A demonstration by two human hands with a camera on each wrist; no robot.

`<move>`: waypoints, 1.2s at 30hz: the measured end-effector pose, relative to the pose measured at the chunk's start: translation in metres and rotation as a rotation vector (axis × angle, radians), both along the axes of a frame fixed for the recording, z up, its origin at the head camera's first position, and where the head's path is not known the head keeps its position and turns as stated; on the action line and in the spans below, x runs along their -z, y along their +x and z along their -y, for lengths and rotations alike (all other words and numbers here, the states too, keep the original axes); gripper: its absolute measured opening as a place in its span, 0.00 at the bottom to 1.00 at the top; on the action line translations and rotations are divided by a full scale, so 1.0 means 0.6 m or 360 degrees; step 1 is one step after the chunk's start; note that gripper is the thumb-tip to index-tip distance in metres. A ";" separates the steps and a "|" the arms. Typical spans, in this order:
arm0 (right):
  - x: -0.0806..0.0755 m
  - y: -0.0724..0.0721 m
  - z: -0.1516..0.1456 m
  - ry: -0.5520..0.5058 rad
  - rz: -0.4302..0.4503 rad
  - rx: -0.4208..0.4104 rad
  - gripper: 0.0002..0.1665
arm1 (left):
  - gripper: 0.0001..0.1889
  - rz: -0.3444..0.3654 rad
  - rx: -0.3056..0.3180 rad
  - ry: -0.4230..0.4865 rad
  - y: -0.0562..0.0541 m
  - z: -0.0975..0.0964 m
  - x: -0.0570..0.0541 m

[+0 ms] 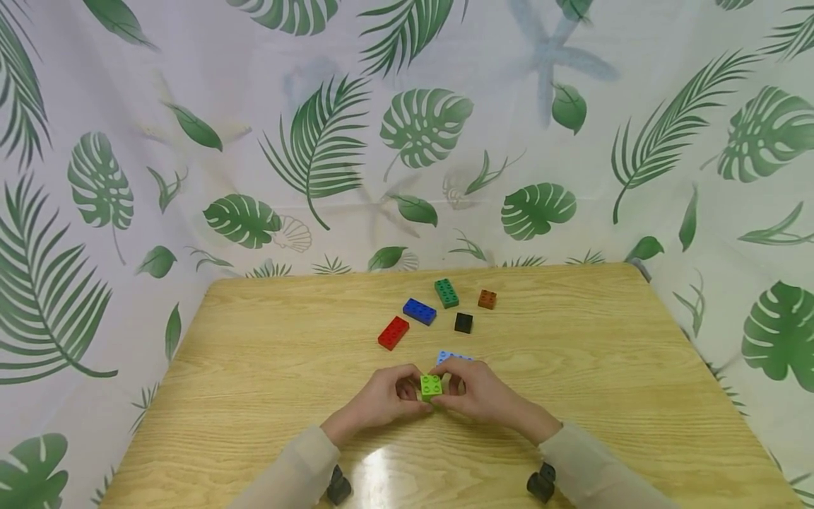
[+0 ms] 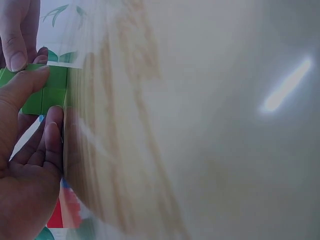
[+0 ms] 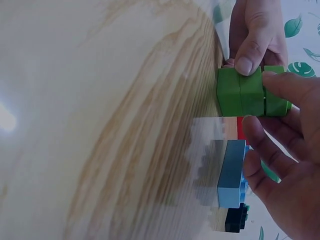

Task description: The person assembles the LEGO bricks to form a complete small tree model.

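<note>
Lime green bricks stand in a small stack between my two hands, low over the table. A narrow gap shows under the top brick in the right wrist view. My left hand pinches the lower part of the stack, its thumb flat on the side. From the other side, my right hand pinches higher, thumb tip beside that gap. Just beyond the right hand's fingers lies a light blue brick, partly hidden by them in the head view.
Farther back on the wooden table lie a red brick, a blue brick, a dark green brick, a small black brick and a small brown brick. A leaf-patterned curtain hangs behind the table.
</note>
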State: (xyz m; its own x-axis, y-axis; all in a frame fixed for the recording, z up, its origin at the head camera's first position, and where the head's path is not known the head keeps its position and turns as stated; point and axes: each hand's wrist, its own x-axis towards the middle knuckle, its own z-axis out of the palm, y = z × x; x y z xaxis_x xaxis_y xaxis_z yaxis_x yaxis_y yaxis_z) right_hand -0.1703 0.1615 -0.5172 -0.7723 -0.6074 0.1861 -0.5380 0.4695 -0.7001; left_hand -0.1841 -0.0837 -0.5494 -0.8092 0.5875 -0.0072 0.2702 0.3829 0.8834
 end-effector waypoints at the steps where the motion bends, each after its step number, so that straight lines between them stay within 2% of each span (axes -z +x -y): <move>1: -0.001 0.000 0.000 0.0011 0.0007 0.0006 0.19 | 0.12 0.0001 0.0000 0.0004 0.000 0.000 0.000; 9: -0.008 0.002 0.003 0.0149 0.0034 0.0059 0.18 | 0.13 0.0017 -0.0003 -0.0013 0.002 -0.001 0.001; 17: -0.018 0.002 0.007 0.0304 -0.0021 0.0146 0.19 | 0.12 0.0005 0.0006 -0.0009 -0.001 -0.001 -0.001; 24: -0.016 0.006 0.009 0.0279 0.0005 0.0155 0.18 | 0.13 0.0002 -0.0004 -0.0019 0.002 -0.001 -0.003; 30: -0.014 0.005 0.006 0.0248 0.0063 0.0176 0.18 | 0.16 -0.0031 0.0032 -0.0007 0.003 0.000 -0.002; 36: -0.014 0.004 0.007 0.0244 0.0083 0.0156 0.19 | 0.22 0.0037 0.0102 -0.0047 -0.003 0.022 -0.019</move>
State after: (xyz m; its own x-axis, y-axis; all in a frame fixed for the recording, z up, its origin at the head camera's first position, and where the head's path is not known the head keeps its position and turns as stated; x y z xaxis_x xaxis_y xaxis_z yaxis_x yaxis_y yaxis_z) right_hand -0.1682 0.1572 -0.5089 -0.8354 -0.5469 0.0557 -0.4494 0.6211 -0.6421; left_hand -0.1862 -0.0971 -0.5380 -0.7692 0.6376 -0.0437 0.2747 0.3916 0.8781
